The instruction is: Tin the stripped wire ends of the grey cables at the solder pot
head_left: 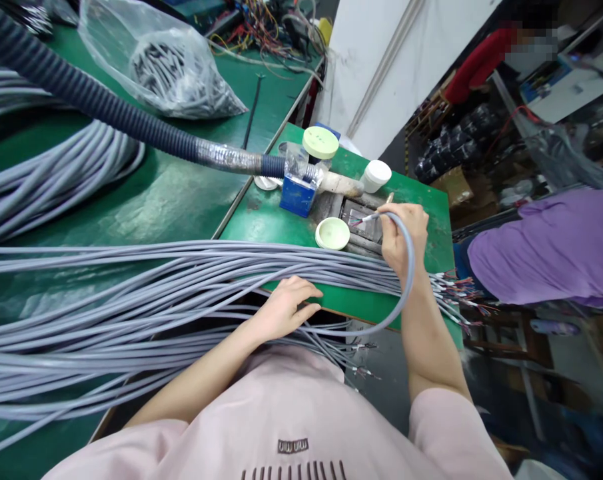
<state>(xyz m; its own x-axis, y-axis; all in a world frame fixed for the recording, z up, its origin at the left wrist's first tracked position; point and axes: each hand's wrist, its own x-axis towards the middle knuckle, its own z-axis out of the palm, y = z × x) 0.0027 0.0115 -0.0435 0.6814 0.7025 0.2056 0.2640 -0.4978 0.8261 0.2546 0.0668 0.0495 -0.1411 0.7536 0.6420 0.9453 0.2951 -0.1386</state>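
My right hand [406,233] pinches a grey cable [410,267] near its stripped end. The thin coloured wires of that end point left, over a small square metal pot [362,223] set in a dirty grey fixture. From there the cable loops down and back left toward my left hand. My left hand [288,307] lies palm down at the near edge of a long bundle of grey cables [261,257], fingers stretched out and thumb apart. An open pale-yellow round tub [332,234] stands just left of the pot. The bundle's stripped ends [461,290] fan out beyond my right forearm.
A ribbed dark hose [151,127] runs to a blue block [298,193] beside the pot. Behind stand a white tub [376,175] and a yellow-lidded jar [320,142]. A clear bag [166,67] of cable pieces and coiled cables lie left. A person in purple [551,247] is at right.
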